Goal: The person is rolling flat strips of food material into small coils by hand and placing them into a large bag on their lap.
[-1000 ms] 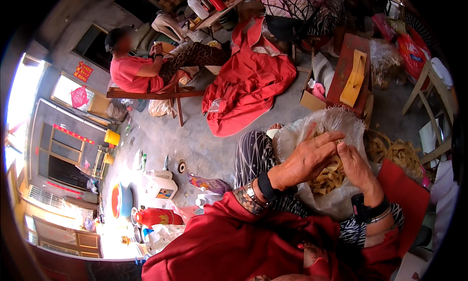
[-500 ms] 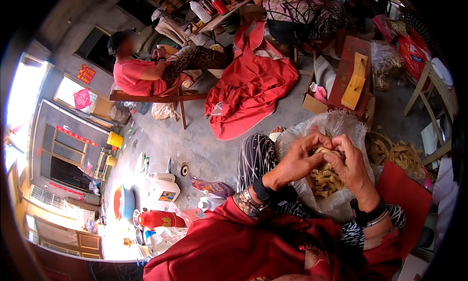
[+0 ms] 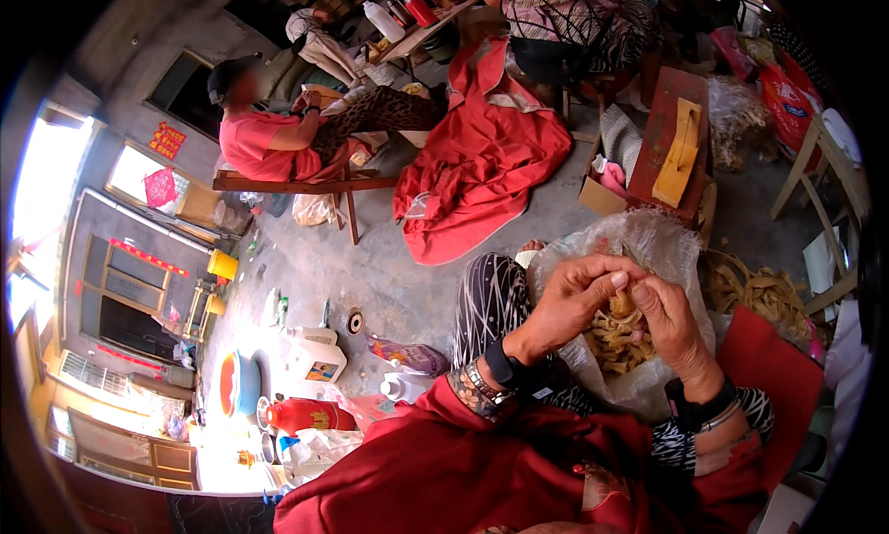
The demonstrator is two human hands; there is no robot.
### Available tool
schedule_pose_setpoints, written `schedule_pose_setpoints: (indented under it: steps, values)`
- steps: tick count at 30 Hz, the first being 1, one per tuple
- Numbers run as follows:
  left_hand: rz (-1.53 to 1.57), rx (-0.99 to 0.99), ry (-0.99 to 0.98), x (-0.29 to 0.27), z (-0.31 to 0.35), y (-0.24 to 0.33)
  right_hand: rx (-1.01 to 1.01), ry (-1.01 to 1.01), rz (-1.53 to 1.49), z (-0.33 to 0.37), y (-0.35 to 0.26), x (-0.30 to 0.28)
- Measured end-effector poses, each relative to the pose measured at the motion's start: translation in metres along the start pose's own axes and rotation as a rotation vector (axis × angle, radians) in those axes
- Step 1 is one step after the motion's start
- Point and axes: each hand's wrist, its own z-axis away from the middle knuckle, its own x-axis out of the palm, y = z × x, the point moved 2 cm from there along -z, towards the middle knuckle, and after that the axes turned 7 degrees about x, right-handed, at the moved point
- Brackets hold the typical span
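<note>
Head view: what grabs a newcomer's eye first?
First, the two hands meeting right of centre: the left hand and right hand pinch a small tan strip over a clear plastic bag of similar tan strips. Next, the big red cloth spread on the concrete floor at upper centre, beside a seated person in a red shirt. More red fabric fills the lower foreground across the lap.

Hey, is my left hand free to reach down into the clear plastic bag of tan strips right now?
Probably yes. The left hand hovers right above the open plastic bag, pinching a tan piece together with the right hand; nothing lies between.
</note>
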Motion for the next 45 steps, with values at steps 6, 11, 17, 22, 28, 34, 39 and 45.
schedule_pose_setpoints:
  steps: [6,11,17,22,28,34,39,45]
  values:
    - [-0.696,0.319,-0.097,0.007,-0.01,0.0,0.057,0.137,-0.224,-0.002,0.005,-0.005]
    - [-0.924,0.44,-0.064,0.022,-0.014,-0.001,-0.038,0.293,-0.213,-0.007,0.008,-0.005]
    - [-0.619,0.234,0.07,0.015,-0.018,-0.016,-0.019,0.328,0.047,-0.006,0.011,-0.006]
    - [0.198,-0.131,-0.026,0.012,-0.017,-0.006,-0.147,0.466,0.159,-0.003,0.006,-0.013]
    - [0.552,-0.224,-0.037,-0.003,-0.019,0.0,-0.198,0.274,0.271,0.001,-0.002,-0.017]
    - [0.617,-0.149,0.01,-0.027,-0.014,0.018,-0.267,0.273,0.426,0.004,-0.01,-0.019]
    - [0.367,-0.186,0.185,-0.005,-0.013,0.023,-0.32,0.393,0.48,0.002,-0.003,-0.021]
    - [0.18,-0.277,0.171,-0.016,-0.011,-0.002,-0.407,0.41,0.64,0.0,0.002,-0.016]
